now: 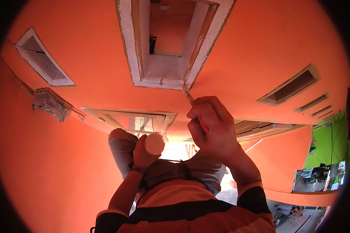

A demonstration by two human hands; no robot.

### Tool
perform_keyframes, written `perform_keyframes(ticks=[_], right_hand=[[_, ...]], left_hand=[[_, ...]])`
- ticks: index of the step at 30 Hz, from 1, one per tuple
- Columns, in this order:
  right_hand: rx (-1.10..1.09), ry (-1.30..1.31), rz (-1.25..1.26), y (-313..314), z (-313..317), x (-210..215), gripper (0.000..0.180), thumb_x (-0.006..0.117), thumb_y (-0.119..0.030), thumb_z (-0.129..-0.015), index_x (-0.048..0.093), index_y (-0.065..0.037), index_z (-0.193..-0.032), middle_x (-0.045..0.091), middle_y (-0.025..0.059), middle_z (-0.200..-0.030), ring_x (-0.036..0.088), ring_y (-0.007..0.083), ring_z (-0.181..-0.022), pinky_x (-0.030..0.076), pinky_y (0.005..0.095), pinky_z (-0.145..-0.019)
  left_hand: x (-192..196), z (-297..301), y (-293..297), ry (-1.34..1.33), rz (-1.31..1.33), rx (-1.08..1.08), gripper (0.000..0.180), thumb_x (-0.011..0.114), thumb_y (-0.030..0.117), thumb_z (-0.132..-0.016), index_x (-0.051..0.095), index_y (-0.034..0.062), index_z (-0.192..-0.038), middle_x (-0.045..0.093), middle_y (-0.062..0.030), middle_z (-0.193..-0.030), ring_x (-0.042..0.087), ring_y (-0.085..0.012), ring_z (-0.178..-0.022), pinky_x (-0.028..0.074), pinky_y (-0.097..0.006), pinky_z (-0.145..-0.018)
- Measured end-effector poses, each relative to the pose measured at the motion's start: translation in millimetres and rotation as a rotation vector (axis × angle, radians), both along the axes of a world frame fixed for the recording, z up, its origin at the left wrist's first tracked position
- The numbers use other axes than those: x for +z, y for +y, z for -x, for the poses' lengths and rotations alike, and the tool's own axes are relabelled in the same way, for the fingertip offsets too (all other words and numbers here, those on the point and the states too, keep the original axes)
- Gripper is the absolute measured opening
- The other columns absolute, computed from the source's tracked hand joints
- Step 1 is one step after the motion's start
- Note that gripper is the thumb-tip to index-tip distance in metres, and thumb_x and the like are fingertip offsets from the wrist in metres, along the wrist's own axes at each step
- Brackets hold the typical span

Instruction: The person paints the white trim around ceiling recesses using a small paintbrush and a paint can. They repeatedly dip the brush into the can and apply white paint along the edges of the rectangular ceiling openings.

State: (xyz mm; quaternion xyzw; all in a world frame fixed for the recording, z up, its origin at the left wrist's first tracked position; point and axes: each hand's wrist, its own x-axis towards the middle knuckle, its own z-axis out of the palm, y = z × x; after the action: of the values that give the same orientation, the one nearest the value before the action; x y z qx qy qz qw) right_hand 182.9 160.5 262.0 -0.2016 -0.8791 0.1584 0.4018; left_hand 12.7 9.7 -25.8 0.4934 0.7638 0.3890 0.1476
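My right hand (214, 128) is closed around a slim paintbrush (188, 94) with a red handle end showing below the fingers. The bristles touch the lower right corner of a white-painted frame (151, 82) around an opening in the orange wall. Bare brown strips run along the frame's inner edges. Lower and to the left, my left hand (140, 154) grips a round clear cup (155, 143) filled with pale paint, held in front of my legs.
A clear-covered electrical box (52, 104) with a cable is fixed to the orange wall at left. A smaller white-framed opening (46, 64) sits above it. More vent openings (289, 85) line the right, with wooden door frames (167, 118) below.
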Motion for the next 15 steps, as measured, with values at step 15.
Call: perform_keyframes(ticks=[15], right_hand=[[-0.061,0.013,-0.033,-7.1,-4.9,0.1,0.027,0.065,0.01,-0.073,0.062,-0.006,-0.094,0.066,0.014,-0.101,0.068,0.0261,-0.085,0.054,0.0359,-0.064]], left_hand=[[-5.9,-0.7,-10.8,-0.075,-0.01,0.016,0.099,0.095,0.028,-0.056,0.047,0.0066,-0.139,0.06,-0.0176,-0.13,0.062,-0.0383,-0.118,0.056,-0.046,-0.096]])
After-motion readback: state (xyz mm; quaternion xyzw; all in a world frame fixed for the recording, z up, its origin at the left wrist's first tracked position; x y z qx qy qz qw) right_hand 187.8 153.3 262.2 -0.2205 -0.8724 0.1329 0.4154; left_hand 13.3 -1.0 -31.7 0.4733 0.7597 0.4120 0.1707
